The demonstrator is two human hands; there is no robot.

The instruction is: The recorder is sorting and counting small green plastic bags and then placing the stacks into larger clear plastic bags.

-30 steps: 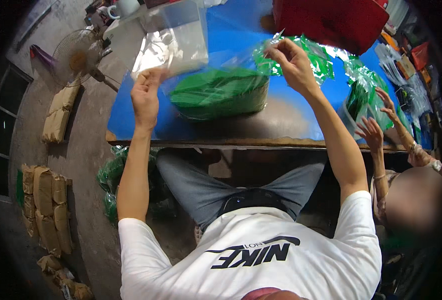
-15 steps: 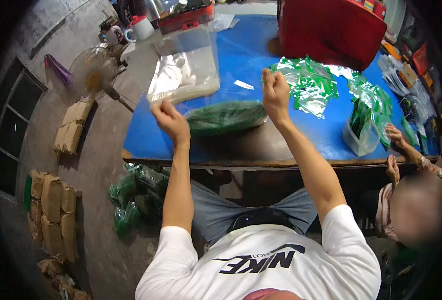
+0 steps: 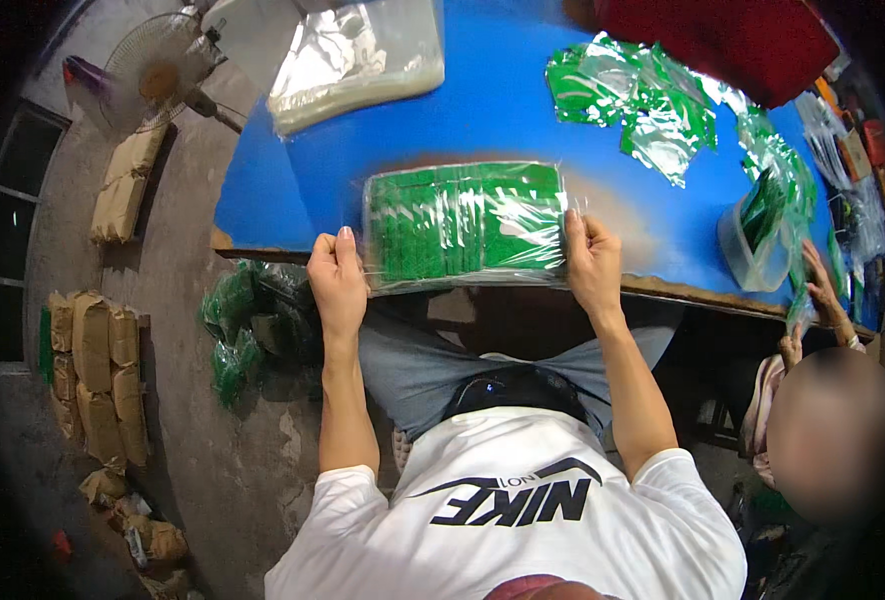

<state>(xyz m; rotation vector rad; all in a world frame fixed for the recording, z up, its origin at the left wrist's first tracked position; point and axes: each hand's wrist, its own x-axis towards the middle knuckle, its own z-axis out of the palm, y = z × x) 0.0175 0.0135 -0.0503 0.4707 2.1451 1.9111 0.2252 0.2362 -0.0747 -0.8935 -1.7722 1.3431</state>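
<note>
Side-on 0.5 s ago, the clear bag of green packets (image 3: 463, 225) now spans the near edge of the blue tabletop (image 3: 503, 115), perhaps resting there, broad face up, the left hand (image 3: 340, 285) and right hand (image 3: 593, 262) gripping its 2 ends, contents exposed.

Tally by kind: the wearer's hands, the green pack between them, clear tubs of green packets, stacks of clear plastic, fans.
Hands: 2 (left hand, right hand)
Green pack: 1
Clear tub: 1
Clear plastic stack: 1
Fan: 1
Total: 6
</note>
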